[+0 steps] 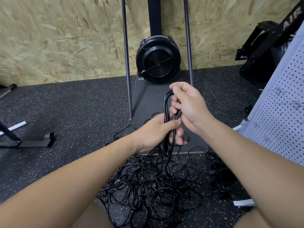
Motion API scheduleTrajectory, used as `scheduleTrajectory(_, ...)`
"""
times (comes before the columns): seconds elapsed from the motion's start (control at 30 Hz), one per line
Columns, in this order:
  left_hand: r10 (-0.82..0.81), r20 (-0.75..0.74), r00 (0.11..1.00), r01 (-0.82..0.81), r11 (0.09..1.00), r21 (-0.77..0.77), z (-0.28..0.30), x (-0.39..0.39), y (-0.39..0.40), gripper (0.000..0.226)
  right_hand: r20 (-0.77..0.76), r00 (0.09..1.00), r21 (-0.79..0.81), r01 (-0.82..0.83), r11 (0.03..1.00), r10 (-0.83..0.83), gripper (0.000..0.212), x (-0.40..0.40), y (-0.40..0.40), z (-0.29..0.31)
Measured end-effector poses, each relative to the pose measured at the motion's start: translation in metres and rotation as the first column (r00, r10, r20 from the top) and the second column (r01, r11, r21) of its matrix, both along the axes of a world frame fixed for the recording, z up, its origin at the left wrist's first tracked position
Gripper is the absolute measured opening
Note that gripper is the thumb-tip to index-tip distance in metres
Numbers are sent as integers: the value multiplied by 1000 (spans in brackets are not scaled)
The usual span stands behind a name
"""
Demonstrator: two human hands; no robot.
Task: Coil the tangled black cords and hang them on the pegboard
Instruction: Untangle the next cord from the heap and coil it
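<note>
Both hands (pixel 174 119) grip coil (pixel 167 104) — tangle (pixel 156 181) below.

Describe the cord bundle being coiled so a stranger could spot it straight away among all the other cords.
Start at the round black fan against the chipboard wall and come down its dark base plate. In front of it, the left hand and right hand hold the coiled cord upright as a narrow loop. Unlike the tangled pile sprawled on the speckled floor, its strands run neatly side by side, lifted off the ground.

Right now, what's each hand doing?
Left hand: gripping the coiled cord low.
Right hand: pinching the top of the same coil.
</note>
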State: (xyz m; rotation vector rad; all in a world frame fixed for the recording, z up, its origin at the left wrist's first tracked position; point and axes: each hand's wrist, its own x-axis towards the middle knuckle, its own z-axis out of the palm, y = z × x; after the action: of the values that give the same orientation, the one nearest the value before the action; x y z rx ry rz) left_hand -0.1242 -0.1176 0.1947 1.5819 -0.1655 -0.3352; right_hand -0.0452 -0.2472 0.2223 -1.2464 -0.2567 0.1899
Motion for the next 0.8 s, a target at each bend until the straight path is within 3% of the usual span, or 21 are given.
scheduleTrajectory(0.07,22,-17,1000,-22,999,-28,3,1,0,6,-57,998,31,-29,999,31,17,2,-2,-1)
scheduleTrajectory(0.23,43,-14,999,-43,999,-17,7,5,13,32,-44,996,47,-79,996,81,26,5,-2,-1)
scheduleTrajectory(0.47,255,22,967,-252,965,-76,1,18,30,35,-278,911,-63,-334,940,305,67,8,-7,-27)
scheduleTrajectory(0.57,330,33,943,-325,938,-120,2,21,32,38,-307,888,-155,-400,903,341,53,1,-6,-35)
scheduleTrajectory(0.63,384,30,923,-375,913,-159,5,25,35,37,-314,877,-341,-463,818,365,33,-4,-3,-42)
scheduleTrajectory(0.73,425,-44,904,-422,871,-253,8,30,44,36,-357,828,-577,-560,595,433,50,-14,1,-55)
scheduleTrajectory(0.8,455,-80,887,-457,837,-302,9,32,51,36,-380,802,-630,-590,506,461,42,-21,3,-63)
